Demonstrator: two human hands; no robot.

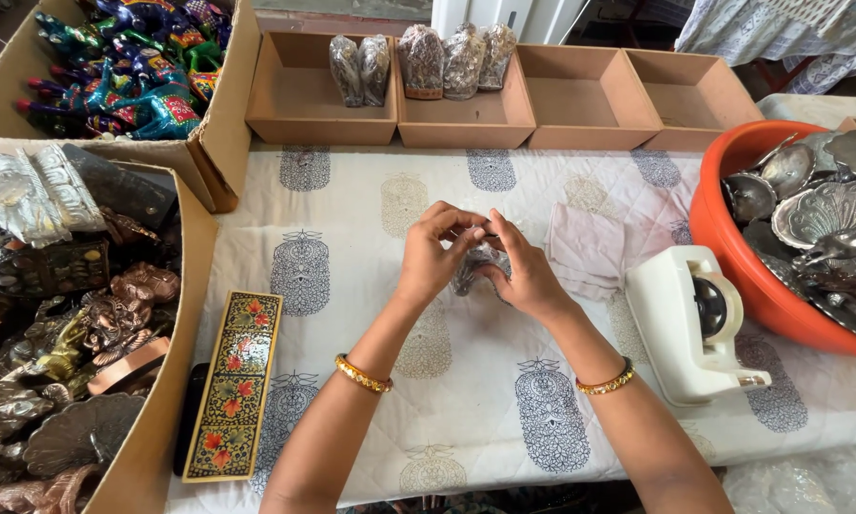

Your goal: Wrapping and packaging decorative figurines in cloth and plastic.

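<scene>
from the head camera i see both hands meet at the middle of the surface (371, 314), a quilted white cloth printed with grey motifs. the left hand (432, 255) and the right hand (523, 276) close together on a small wrapped piece (475, 262), a silvery thing in clear film, held just above the cloth. the left grip pinches its upper edge with fingertips drawn narrow, at about eleven o'clock of the piece; the right grip cups it from four o'clock, fingers curled around and under it. i judge it is held up like this so the film can be worked on all sides. most of the piece is hidden by fingers, so i cannot tell its front from its back; what shows seems to run its long axis from twelve to six o'clock, leaning slightly, but that is a guess. a folded pale cloth (588, 249) lies just beside the right hand at three o'clock, and past it a white tape dispenser (689, 319) sits near, probably kept within easy reach. at twelve o'clock a row of shallow brown boxes (580, 95) lines the far edge, two of them holding similar wrapped pieces (418, 59) stood upright. an orange tub (732, 257) of silver dishes sits at three o'clock, a painted long box (233, 381) at eight o'clock, and a carton of metal figurines (85, 314) at nine o'clock.
</scene>
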